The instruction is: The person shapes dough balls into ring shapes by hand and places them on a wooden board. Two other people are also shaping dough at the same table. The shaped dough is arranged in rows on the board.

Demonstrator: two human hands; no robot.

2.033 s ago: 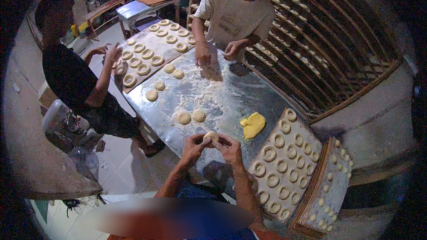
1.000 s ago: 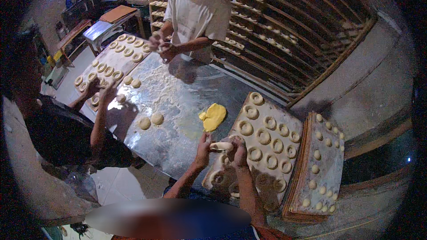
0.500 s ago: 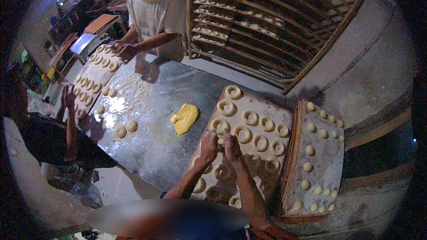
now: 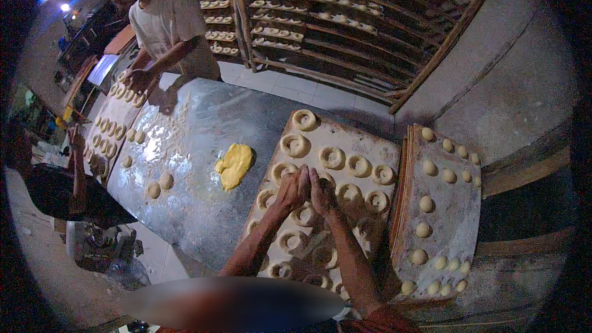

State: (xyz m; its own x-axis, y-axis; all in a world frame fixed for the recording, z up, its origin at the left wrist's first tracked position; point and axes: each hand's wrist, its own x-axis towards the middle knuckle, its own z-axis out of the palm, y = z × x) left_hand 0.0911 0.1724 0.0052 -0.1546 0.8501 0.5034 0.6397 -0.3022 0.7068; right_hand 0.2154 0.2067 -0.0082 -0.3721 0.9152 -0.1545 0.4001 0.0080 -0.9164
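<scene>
My left hand (image 4: 294, 190) and my right hand (image 4: 321, 193) meet above a floury board (image 4: 390, 146) of dough rings. The fingers press together, pointing away from me, and whatever lies between them, if anything, is hidden. Just left of my left fingers sits a dough ring (image 4: 283, 172) with a dented middle. Behind my right hand another dough ring (image 4: 327, 179) is partly covered. Beyond the fingertips lies a further ring (image 4: 332, 158). Several more rings stand in rows around and below my forearms, some in shadow.
Left of the board, yellow soft fat or dough (image 4: 235, 167) lies on the metal table (image 4: 191, 209), near dough balls (image 4: 166, 180). A second board (image 4: 453, 209) with dough balls is at right. Two co-workers stand by ring-filled boards at far left. A wooden rack (image 4: 242, 18) stands behind.
The view has shifted, so the table and boards sit differently in it. A small piece of dough showed between my fingertips before; now my hands are pressed together and hide it.
</scene>
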